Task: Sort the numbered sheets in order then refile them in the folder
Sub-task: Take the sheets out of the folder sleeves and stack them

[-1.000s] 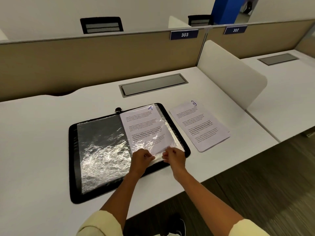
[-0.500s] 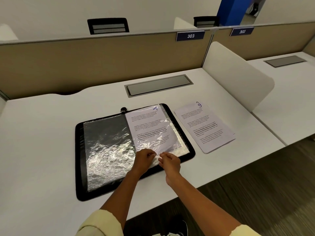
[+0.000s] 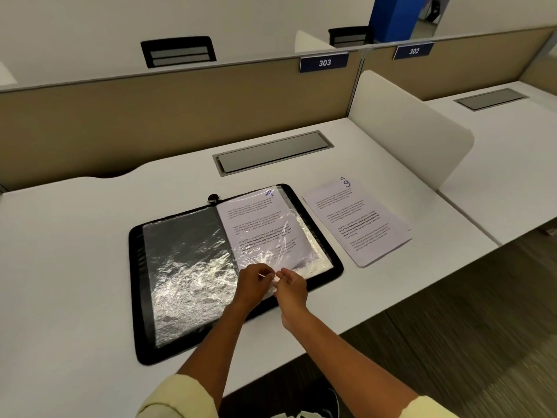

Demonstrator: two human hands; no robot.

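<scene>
Folder: a black zip folder lies open on the white table, its clear plastic sleeves spread across both halves.
Sheet 4: the sheet marked 4 sits on the folder's right half, apparently under or inside the top sleeve; glare on the plastic makes it hard to say how far in it is.
Loose stack: a pile topped by the sheet marked 9 lies just beside the folder on the right, apart from it and not yet filed.
Left hand: the left hand has its fingers curled at the near edge of sheet 4, seemingly pinching the paper or sleeve there.
Right hand: the right hand, almost touching the left, is likewise curled over that same near edge; what exactly it pinches cannot be told.
Progress: judged from the layout, filing looks to be midway, with one sheet at the sleeve and the pile beside the folder left to go; whether the pile is in order cannot be read.
Left sleeve: the left half shows only crinkled plastic over a dark backing, no paper visible.
Edges: the folder's near rim lies close to the table's front edge.
Room: bare table spreads to the left and behind, up to the grey cable hatch; a white divider bounds the right side beyond the pile.
</scene>
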